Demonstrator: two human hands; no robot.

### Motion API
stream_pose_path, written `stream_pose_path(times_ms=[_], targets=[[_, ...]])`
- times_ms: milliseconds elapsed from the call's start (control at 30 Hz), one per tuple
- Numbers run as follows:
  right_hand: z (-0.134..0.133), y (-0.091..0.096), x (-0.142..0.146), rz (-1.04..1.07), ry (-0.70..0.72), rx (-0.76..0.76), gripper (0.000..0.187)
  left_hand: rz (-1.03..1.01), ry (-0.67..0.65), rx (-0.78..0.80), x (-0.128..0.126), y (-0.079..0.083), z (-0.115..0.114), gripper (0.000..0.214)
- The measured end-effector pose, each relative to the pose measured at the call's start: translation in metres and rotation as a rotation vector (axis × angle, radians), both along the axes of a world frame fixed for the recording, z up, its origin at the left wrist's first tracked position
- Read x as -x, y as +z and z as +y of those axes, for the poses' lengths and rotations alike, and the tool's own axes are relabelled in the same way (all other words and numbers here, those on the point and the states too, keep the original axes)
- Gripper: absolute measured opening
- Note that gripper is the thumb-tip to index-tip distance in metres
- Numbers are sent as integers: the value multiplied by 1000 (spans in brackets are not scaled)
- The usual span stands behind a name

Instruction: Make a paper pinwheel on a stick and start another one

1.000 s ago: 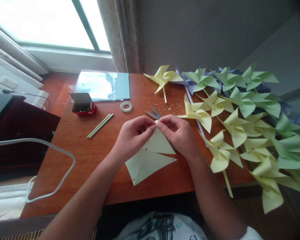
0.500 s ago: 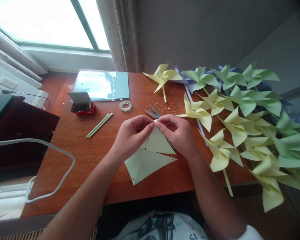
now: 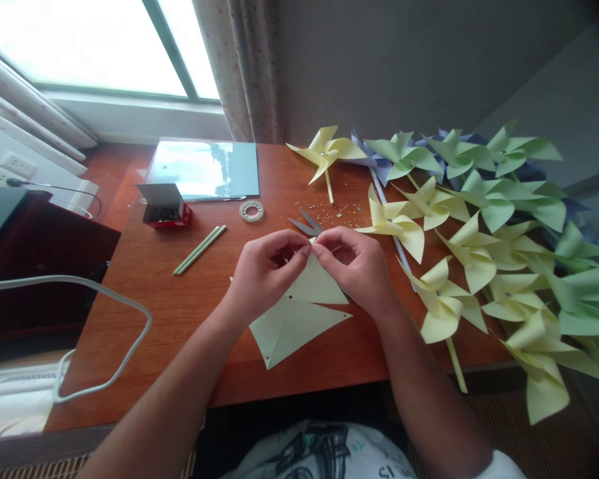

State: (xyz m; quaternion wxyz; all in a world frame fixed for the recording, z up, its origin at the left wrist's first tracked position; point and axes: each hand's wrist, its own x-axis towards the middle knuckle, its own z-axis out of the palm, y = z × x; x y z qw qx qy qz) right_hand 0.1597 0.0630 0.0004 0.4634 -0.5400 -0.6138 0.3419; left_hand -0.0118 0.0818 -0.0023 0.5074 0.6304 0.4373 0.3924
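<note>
A pale green-yellow sheet of paper (image 3: 297, 332), slit from its edges toward the middle, lies on the table under my hands. Small holes show at its centre and at some of its corners. My left hand (image 3: 262, 269) is closed in a pinch at the far corner of this pinwheel paper. Thumb to thumb with it, my right hand (image 3: 359, 266) pinches the same corner. Whatever else the fingertips may hold is hidden. Partly covered by my hands, the scissors (image 3: 307, 223) lie just beyond them with their blades apart.
Finished yellow pinwheels (image 3: 442, 299) and green pinwheels (image 3: 489, 199) crowd the right side. A roll of tape (image 3: 251, 211), green paper sticks (image 3: 199, 250) and an open red box (image 3: 167, 216) lie left. Behind them is a glossy folder (image 3: 204, 169). A white cable (image 3: 130, 306) crosses the left edge.
The pinched paper has shifted slightly, and a corner of it now shows at the left of my left hand. Both hands keep their pinch in nearly the same place.
</note>
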Motion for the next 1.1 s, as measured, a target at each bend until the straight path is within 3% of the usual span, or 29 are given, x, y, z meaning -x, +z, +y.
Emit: stream_pose_path(times_ms=[367,767,1100], targets=[[1,-3,-3,81,-23,55,6,18,28,-6,-2,-1,1,16],[0,1,0,-12,46,-11,3,64,21,-49,-1,2,0,12],[0,0,-1,25,28,31,2,44,14,-19,-1,4,0,13]])
